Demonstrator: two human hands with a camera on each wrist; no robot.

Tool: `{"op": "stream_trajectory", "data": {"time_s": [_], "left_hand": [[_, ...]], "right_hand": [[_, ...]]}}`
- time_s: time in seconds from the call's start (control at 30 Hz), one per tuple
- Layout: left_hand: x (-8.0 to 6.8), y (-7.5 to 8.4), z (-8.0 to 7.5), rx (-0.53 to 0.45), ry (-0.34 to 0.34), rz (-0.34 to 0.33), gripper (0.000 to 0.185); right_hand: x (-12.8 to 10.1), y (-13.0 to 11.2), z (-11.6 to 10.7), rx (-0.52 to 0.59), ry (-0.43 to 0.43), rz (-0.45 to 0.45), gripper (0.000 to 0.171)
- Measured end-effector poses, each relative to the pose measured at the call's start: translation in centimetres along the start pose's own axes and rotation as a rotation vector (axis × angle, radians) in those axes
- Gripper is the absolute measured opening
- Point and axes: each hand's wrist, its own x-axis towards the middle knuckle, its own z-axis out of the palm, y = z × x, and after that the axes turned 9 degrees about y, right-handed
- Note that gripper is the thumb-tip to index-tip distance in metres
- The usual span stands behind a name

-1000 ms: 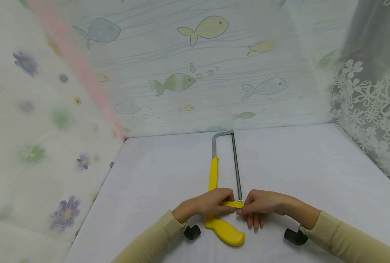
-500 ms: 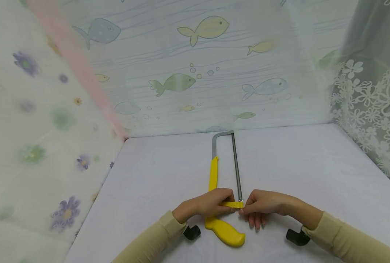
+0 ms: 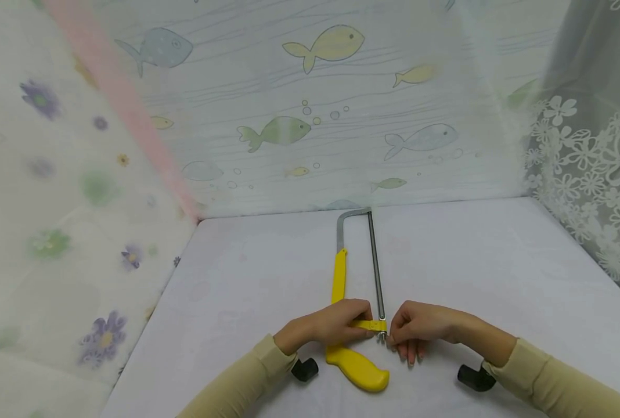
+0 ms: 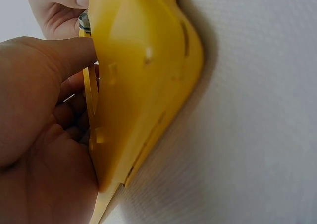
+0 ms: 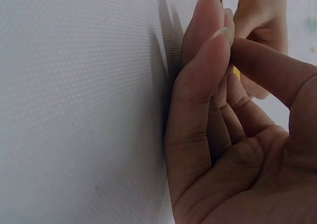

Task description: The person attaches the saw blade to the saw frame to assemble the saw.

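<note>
From the head view, a hacksaw (image 3: 359,302) lay flat on the table (image 3: 498,278), its blade running away from the hands and its yellow handle just below and between them. The left hand (image 3: 325,325) curled round the yellow frame where it met the handle, holding it down. The right hand (image 3: 420,328) sat just right of it, thumb and forefinger pinching the small metal nut (image 3: 381,335) at the blade's near end, its other fingers resting on the table.

At the left wrist, the left hand (image 4: 44,135) had its thumb pressed on the handle (image 4: 143,85) and fingers tucked behind it; the nut (image 4: 84,21) showed just beyond.

At the right wrist, the right hand (image 5: 237,135) pinched thumb against fingertips; what lay between them was hidden.
</note>
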Motion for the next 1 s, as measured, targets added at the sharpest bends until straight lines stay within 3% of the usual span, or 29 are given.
{"op": "stream_trajectory", "data": {"time_s": [0.6, 1.0], "left_hand": [[0.05, -0.32, 0.08, 0.008, 0.004, 0.019, 0.011], [0.0, -0.39, 0.14, -0.002, 0.003, 0.019, 0.012]], "right_hand": [[0.35, -0.54, 0.54, -0.028, 0.021, 0.02, 0.038], [0.32, -0.48, 0.34, -0.043, 0.026, 0.035, 0.034]]}}
